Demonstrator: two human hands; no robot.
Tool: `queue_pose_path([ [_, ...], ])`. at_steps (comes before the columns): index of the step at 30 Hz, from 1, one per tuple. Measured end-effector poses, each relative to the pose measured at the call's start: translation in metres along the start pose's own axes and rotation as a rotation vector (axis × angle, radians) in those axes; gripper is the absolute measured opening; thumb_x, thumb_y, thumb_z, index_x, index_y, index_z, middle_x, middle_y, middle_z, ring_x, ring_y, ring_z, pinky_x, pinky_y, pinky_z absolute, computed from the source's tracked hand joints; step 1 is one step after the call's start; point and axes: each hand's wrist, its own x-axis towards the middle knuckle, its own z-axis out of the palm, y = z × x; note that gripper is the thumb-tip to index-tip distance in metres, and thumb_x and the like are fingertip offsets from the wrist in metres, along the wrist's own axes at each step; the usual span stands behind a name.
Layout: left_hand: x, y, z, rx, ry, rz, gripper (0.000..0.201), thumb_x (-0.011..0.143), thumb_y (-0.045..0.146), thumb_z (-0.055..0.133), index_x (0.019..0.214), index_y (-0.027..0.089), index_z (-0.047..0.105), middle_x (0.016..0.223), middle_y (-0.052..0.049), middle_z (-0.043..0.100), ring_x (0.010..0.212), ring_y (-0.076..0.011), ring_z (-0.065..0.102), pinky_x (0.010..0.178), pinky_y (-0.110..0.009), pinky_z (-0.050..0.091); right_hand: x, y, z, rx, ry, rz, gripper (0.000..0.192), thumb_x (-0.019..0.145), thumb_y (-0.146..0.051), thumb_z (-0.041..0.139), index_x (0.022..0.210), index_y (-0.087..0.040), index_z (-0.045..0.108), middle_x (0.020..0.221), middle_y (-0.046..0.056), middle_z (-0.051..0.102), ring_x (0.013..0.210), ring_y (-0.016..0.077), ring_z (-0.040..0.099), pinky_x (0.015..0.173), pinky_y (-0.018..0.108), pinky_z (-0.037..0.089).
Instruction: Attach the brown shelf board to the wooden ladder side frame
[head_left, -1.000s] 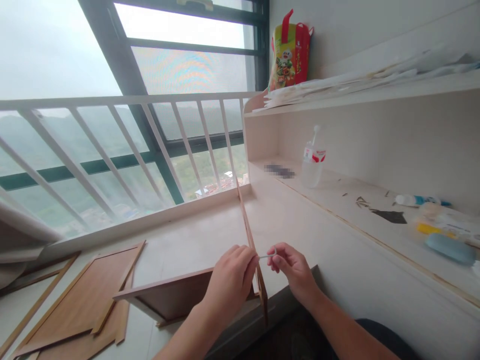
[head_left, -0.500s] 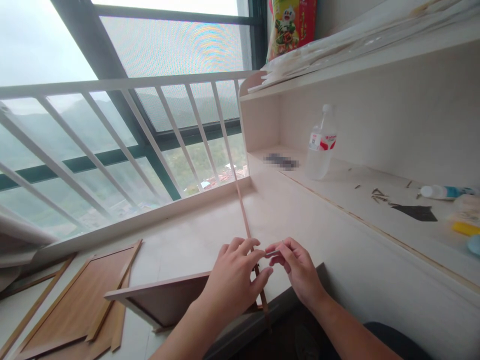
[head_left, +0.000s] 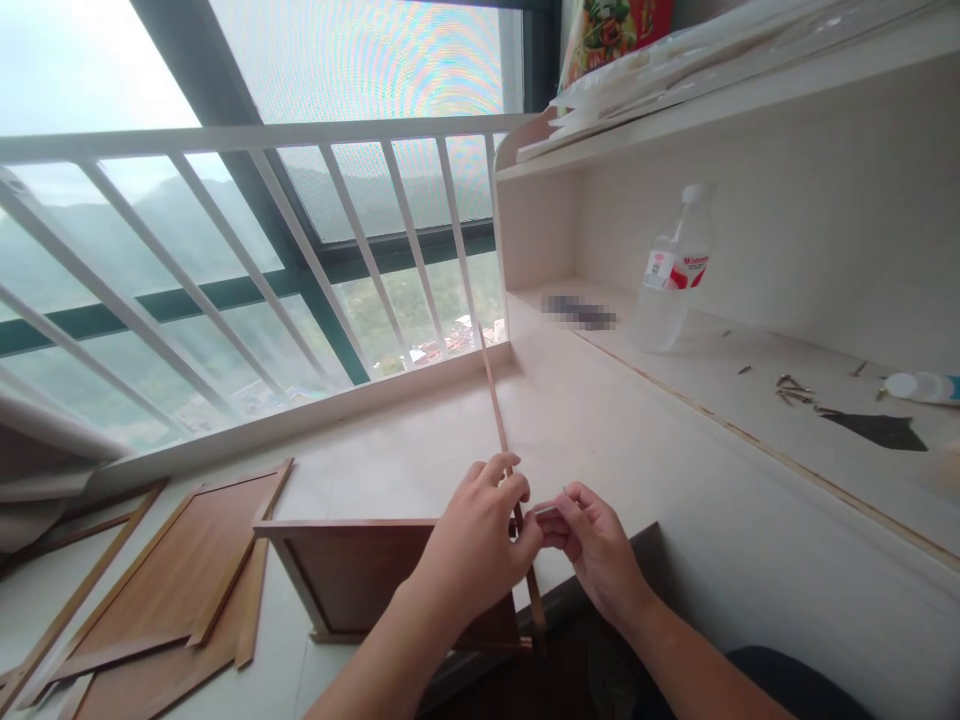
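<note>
My right hand pinches a thin grey metal rod with a bent end, which looks like a hex key. Its far end reaches the fingertips of my left hand. The left thumb and index finger are drawn together beside a narrow wooden strip; whatever lies between them is hidden. Below my left wrist a brown framed wooden panel stands on its edge, partly covered by my forearm. The strip runs from the window side past my fingers to the panel's right end.
More wooden panels and strips lie flat at the left. On the right ledge are a plastic bottle, several screws and a dark flat scrap. White railings stand before the window; a shelf overhangs the ledge.
My left thumb and index finger have closed together, and the rod's end has come against them. The panel stands more upright. The whole view has shifted slightly.
</note>
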Motion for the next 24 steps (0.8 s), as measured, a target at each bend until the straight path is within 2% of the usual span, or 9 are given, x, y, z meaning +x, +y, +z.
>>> queue_pose_path([
  [6, 0.001, 0.0, -0.002, -0.014, -0.021, -0.007, 0.005, 0.085, 0.019, 0.057, 0.088, 0.02, 0.061, 0.142, -0.007, 0.056, 0.126, -0.0272, 0.053, 0.107, -0.045, 0.05, -0.007, 0.008, -0.003, -0.202, -0.017, -0.125, 0.031, 0.09, -0.046, 0.074, 0.084, -0.017, 0.064, 0.085, 0.005, 0.075, 0.079, 0.0144, 0.071, 0.075, 0.027, 0.058],
  [13, 0.001, -0.002, -0.001, -0.071, -0.072, -0.044, 0.011, 0.082, 0.022, 0.057, 0.093, 0.022, 0.06, 0.151, -0.005, 0.051, 0.136, -0.0299, 0.048, 0.112, -0.049, 0.047, -0.013, 0.018, -0.008, -0.262, 0.023, -0.216, 0.028, 0.092, -0.045, 0.07, 0.087, -0.018, 0.067, 0.091, 0.006, 0.075, 0.084, 0.018, 0.071, 0.079, 0.032, 0.058],
  [15, 0.0, -0.002, 0.0, -0.096, -0.064, -0.063, 0.017, 0.083, 0.021, 0.055, 0.099, 0.023, 0.06, 0.154, -0.006, 0.047, 0.135, -0.0291, 0.05, 0.11, -0.046, 0.049, -0.012, 0.021, -0.009, -0.253, 0.025, -0.204, 0.029, 0.092, -0.046, 0.07, 0.087, -0.018, 0.066, 0.093, 0.007, 0.075, 0.087, 0.0193, 0.071, 0.083, 0.034, 0.058],
  [19, -0.002, -0.002, -0.002, -0.045, -0.051, -0.151, 0.039, 0.088, 0.029, 0.052, 0.127, 0.028, 0.053, 0.162, -0.009, 0.034, 0.125, -0.0306, 0.061, 0.098, -0.045, 0.055, -0.009, 0.03, -0.006, -0.222, 0.056, -0.166, 0.03, 0.091, -0.049, 0.07, 0.088, -0.019, 0.065, 0.105, 0.007, 0.076, 0.102, 0.0219, 0.07, 0.1, 0.04, 0.054],
  [21, -0.003, -0.002, -0.004, 0.034, -0.09, -0.234, 0.049, 0.092, 0.042, 0.05, 0.14, 0.032, 0.046, 0.158, -0.011, 0.042, 0.114, -0.0334, 0.067, 0.091, -0.048, 0.056, -0.007, 0.033, -0.003, -0.2, 0.028, -0.123, 0.032, 0.091, -0.05, 0.07, 0.087, -0.019, 0.065, 0.111, 0.008, 0.075, 0.108, 0.0227, 0.068, 0.104, 0.041, 0.051],
  [24, -0.005, -0.002, -0.007, 0.1, -0.16, -0.339, 0.07, 0.094, 0.06, 0.045, 0.157, 0.034, 0.027, 0.133, -0.012, 0.066, 0.103, -0.0366, 0.072, 0.086, -0.049, 0.054, -0.006, 0.033, 0.003, -0.162, -0.042, -0.077, 0.033, 0.09, -0.051, 0.07, 0.086, -0.019, 0.064, 0.109, 0.008, 0.075, 0.107, 0.0224, 0.068, 0.104, 0.041, 0.05],
])
